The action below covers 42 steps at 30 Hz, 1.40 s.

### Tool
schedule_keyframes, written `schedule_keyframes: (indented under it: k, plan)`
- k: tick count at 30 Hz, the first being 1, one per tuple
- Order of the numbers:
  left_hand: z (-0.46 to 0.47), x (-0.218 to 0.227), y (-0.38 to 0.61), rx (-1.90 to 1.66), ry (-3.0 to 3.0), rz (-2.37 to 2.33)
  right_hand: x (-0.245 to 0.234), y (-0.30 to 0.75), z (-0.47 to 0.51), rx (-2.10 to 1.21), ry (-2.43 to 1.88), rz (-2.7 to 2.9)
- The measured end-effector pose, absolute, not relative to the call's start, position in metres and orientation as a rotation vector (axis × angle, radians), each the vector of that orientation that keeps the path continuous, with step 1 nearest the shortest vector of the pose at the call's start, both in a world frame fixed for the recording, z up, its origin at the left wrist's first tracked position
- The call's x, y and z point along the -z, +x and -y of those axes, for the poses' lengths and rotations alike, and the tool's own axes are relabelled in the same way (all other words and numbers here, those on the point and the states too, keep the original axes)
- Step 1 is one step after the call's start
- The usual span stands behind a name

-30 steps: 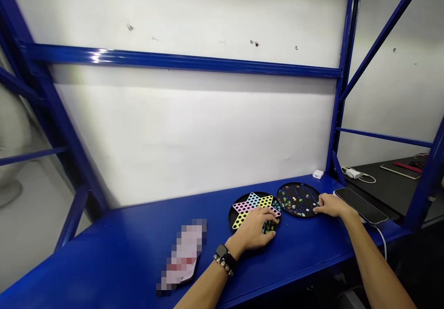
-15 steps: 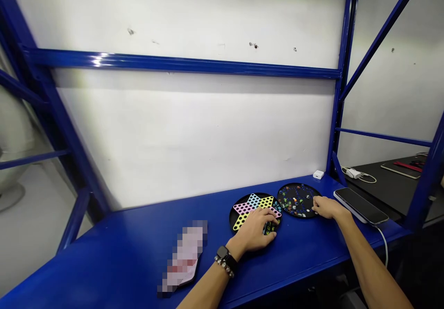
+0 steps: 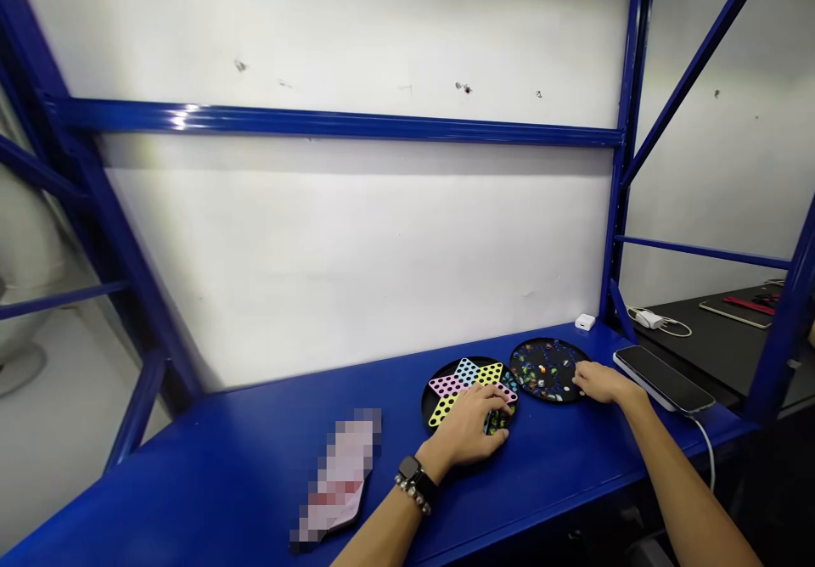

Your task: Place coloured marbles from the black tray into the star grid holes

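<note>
A round black game board (image 3: 459, 383) with a pink, blue, yellow and green star full of holes lies on the blue shelf (image 3: 242, 457). My left hand (image 3: 474, 423) rests flat on the board's near right part, fingers spread over some marbles. Beside it to the right sits a round black tray (image 3: 546, 369) holding several coloured marbles. My right hand (image 3: 598, 380) is at the tray's right rim, fingers curled together; whatever they pinch is too small to make out. A watch and bead bracelet are on my left wrist.
A phone (image 3: 662, 378) with a cable lies right of the tray near the shelf's edge. A small white case (image 3: 584, 322) sits by the wall. A blurred pinkish object (image 3: 340, 475) lies at front left. Blue rack posts (image 3: 627, 134) stand around; a black table (image 3: 719, 338) stands at right.
My right hand has slid slightly left along the tray's rim. The view has tipped a little. My left hand stays on the star board.
</note>
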<state>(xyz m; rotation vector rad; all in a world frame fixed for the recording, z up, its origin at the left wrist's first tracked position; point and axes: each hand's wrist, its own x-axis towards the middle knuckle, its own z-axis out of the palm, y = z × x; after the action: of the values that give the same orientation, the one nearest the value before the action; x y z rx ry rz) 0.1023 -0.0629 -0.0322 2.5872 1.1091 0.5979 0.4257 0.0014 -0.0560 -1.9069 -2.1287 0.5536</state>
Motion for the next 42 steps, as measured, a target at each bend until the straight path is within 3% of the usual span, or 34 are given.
schedule_keyframes:
  k: [2, 6, 9, 13, 20, 25, 31, 39, 42]
  plan:
    - [0.063, 0.031, 0.103, -0.576, 2.583, -1.119, 0.051, 0.421, -0.002, -0.705, -1.697, 2.027]
    - [0.063, 0.030, 0.104, -0.563, 2.585, -1.125, 0.037, 0.417, -0.003, -1.314, -0.964, 1.383]
    - [0.063, 0.031, 0.104, -0.571, 2.581, -1.126, 0.033, 0.418, -0.006, -1.440, -0.779, 1.057]
    - [0.064, 0.031, 0.103, -0.570, 2.590, -1.124, 0.039, 0.409, -0.009, -1.341, -1.058, 1.085]
    - [0.061, 0.034, 0.102, -0.569, 2.608, -1.115, 0.050, 0.356, 0.001, -0.570, -1.516, 2.043]
    - [0.060, 0.034, 0.104, -0.552, 2.623, -1.129, 0.049, 0.345, 0.015, -0.345, -1.761, 2.211]
    - [0.061, 0.033, 0.104, -0.535, 2.640, -1.138, 0.055, 0.345, 0.011, -0.464, -1.661, 2.195]
    - [0.062, 0.034, 0.104, -0.546, 2.640, -1.140, 0.045, 0.377, -0.021, -1.343, -0.952, 1.208]
    - [0.063, 0.034, 0.104, -0.533, 2.630, -1.155, 0.040, 0.382, -0.040, -1.135, -1.207, 1.248]
